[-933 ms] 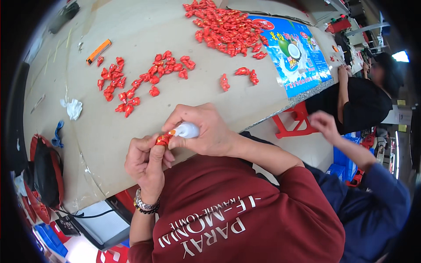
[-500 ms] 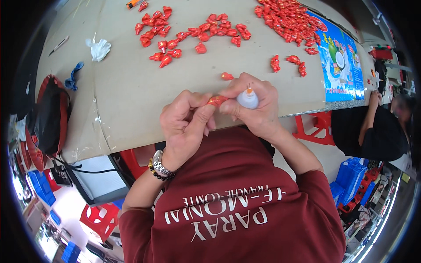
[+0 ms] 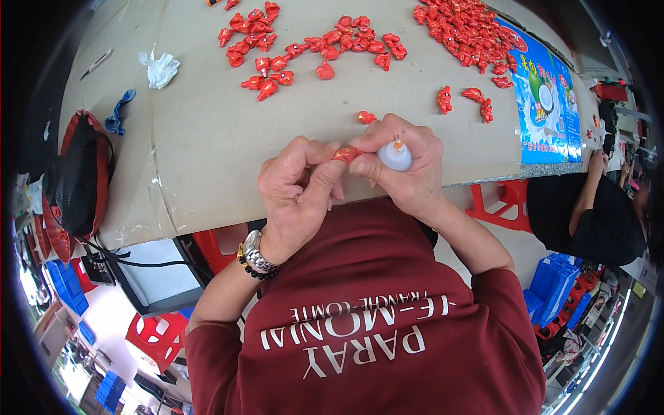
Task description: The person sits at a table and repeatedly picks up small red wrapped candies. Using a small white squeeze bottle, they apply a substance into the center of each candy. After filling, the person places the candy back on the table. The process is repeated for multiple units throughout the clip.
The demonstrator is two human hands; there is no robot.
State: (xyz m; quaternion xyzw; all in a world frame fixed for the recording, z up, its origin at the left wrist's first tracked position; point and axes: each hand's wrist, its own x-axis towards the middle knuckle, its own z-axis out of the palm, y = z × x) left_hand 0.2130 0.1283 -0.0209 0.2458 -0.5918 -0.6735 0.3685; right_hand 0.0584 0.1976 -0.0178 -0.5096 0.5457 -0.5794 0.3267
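Between the fingertips of both hands is a small shiny red piece with gold markings, like a tiny figurine. My left hand pinches its left end with thumb and forefinger. At its other end, the thumb and forefinger of my right hand are closed on it. That same hand also keeps a small white squeeze bottle with an orange tip in its grip, the tip pointing up. Just beyond my fingers lies a loose red piece on the table. The held piece is partly covered by my fingers.
Several red pieces lie in a loose group farther out, with a dense heap at the far right. A blue printed sheet covers the table's right side. Crumpled tissue and a black-red bag are left. Another person sits right.
The view has shifted slightly, so the table and its pieces appear a little farther right. Both hands still grip the red piece, and the bottle stays in my right hand.
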